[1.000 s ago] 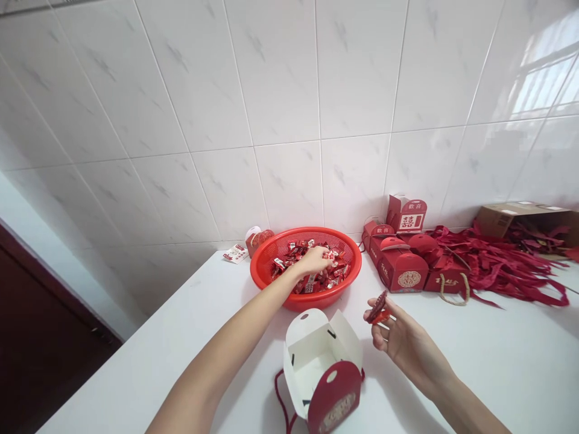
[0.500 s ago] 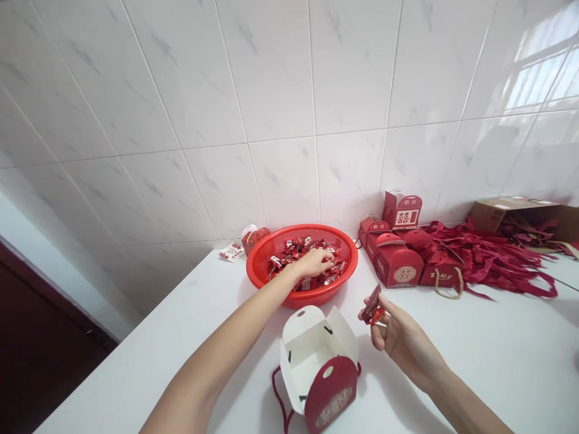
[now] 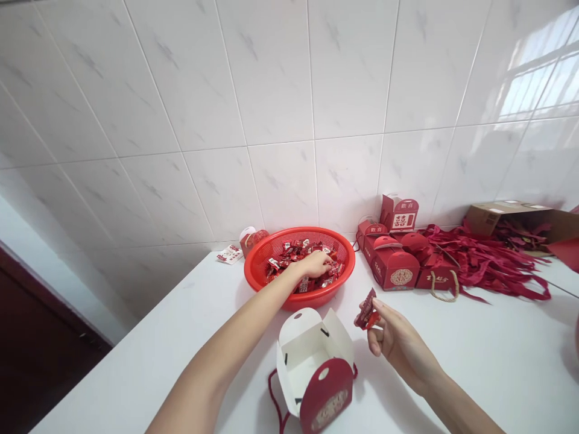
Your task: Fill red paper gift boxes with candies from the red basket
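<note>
My left hand (image 3: 315, 265) reaches into a red plastic basket (image 3: 257, 289) of small red-wrapped sweets (image 3: 292, 253). Its fingers are bent down among the sweets, and what they grip is hidden. On the right, my right hand (image 3: 393, 334) pinches some wrapped sweets (image 3: 367, 312), dark red and bright red, above the table. Between my forearms stands an open gift box (image 3: 328, 395), dark red outside and white inside, with its flaps up and a red cord handle at its sides. No sweets show inside it.
Closed red gift boxes (image 3: 395, 265) stand by the wall, right of the basket. Beyond them lie dark red ribbons (image 3: 479, 259) and an open cardboard box (image 3: 484, 220). A small box (image 3: 248, 240) and a printed card (image 3: 230, 254) are at the basket's left. Red objects show at the right edge.
The view has shifted slightly. My left hand is still in the basket, and my right hand still holds its sweets, now turned a little. A red object has appeared at the right edge.
</note>
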{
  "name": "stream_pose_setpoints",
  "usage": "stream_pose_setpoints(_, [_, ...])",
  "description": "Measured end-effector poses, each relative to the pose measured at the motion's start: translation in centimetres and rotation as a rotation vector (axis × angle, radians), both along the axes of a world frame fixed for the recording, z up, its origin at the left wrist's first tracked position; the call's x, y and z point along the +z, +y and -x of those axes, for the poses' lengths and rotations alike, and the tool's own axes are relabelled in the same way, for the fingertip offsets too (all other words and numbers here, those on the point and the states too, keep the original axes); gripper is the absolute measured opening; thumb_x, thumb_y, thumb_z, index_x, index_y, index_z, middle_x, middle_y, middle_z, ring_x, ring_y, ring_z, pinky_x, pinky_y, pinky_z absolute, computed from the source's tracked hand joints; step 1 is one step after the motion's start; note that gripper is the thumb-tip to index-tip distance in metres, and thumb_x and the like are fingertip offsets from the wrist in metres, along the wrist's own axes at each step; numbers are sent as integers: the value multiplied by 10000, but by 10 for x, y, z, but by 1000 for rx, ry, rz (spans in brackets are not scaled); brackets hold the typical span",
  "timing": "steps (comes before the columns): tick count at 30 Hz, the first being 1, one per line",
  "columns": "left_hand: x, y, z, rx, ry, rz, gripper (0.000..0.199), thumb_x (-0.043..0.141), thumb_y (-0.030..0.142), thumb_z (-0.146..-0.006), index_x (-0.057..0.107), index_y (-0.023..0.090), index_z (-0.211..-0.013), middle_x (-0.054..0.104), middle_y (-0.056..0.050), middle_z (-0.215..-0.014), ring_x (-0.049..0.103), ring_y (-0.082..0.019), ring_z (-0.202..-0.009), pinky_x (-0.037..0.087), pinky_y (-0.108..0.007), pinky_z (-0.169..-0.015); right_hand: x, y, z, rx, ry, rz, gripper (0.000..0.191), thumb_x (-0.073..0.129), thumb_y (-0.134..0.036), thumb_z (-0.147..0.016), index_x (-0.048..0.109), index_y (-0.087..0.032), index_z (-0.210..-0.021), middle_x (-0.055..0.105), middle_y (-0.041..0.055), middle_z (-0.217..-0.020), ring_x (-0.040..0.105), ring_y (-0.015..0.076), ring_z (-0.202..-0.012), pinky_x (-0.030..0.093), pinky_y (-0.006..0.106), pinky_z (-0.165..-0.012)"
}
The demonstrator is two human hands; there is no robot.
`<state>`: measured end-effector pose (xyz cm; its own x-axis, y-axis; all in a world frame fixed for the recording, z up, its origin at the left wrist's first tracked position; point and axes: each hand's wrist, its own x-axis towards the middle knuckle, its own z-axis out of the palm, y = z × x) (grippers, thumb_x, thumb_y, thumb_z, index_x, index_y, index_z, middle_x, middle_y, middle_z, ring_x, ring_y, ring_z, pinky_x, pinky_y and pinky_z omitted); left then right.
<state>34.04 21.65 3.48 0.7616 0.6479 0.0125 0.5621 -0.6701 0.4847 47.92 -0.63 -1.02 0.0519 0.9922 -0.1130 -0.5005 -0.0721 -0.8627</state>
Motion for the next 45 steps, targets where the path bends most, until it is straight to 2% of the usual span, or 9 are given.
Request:
stream_pose_setpoints(6, [28,-21,25,86,-298,100,327,510,426,-889,638,139,-798,631,-29,-756,570,-160,-703,460,-259,-679,2,-2,-1,-2,-3,-5,401,751,-568,-822,650,-181,-844,701,17,-837,504,57,-459,400,220,-482])
stream_pose_setpoints(11, [64,-71,57,-2,-491,315,378,569,454,-890,690,135,-1051,675,-61,-925,605,-162,-814,494,-253,-720,3,-4,-1,2,-16,-14,412,756,-577,-813,638,-182,-822,680,5,-824,502,60,-470,396,223,-487])
stream_pose_setpoints(16, [83,-128,87,-210,-273,366,315,608,379,-931,726,207,-1168,718,-51,-992,657,-184,-902,508,-263,-799,3,-3,0,8,-56,-38,404,737,-576,-831,662,-179,-836,683,16,-850,499,63,-481,401,236,-495])
stream_pose_setpoints(22, [69,-155,108,-194,-82,203,468,631,320,-926,596,290,-1392,704,-54,-1205,668,-213,-1024,495,-291,-894,3,-1,1,-21,-85,-41,426,778,-579,-786,649,-174,-803,657,7,-800,510,72,-487,404,243,-495])
stream_pose_setpoints(27, [63,-161,132,15,-53,-36,256,591,333,-926,748,278,-1120,658,-50,-1133,626,-216,-1011,460,-307,-907,8,2,-3,-120,-108,-81,425,827,-560,-730,638,-185,-793,662,7,-823,516,80,-481,395,261,-486])
stream_pose_setpoints(31, [55,-162,139,49,-54,86,212,583,299,-890,786,240,-901,707,-36,-983,648,-188,-869,468,-258,-754,18,3,-3,-228,-162,-161,451,856,-569,-688,578,-221,-753,603,-43,-667,529,110,-482,416,288,-542])
stream_pose_setpoints(35, [40,-154,127,132,-200,152,229,583,213,-820,801,200,-886,754,-38,-899,664,-172,-784,474,-241,-692,36,-1,8,-220,-331,-315,409,757,-618,-788,625,-238,-858,588,-45,-594,552,145,-506,449,323,-619])
stream_pose_setpoints(40, [29,-145,110,202,-351,191,233,601,278,-836,801,173,-895,778,-56,-922,694,-213,-869,514,-269,-767,54,-5,27,-98,-591,-467,308,682,-524,-885,702,-232,-980,709,44,-867,622,173,-635,489,314,-631])
stream_pose_setpoints(45, [23,-143,110,206,-393,236,300,633,360,-861,787,168,-1032,772,-66,-1004,699,-227,-930,535,-295,-824,55,-5,33,-135,-746,-508,253,704,-416,-868,726,-253,-1060,742,73,-1067,664,236,-883,511,331,-738])
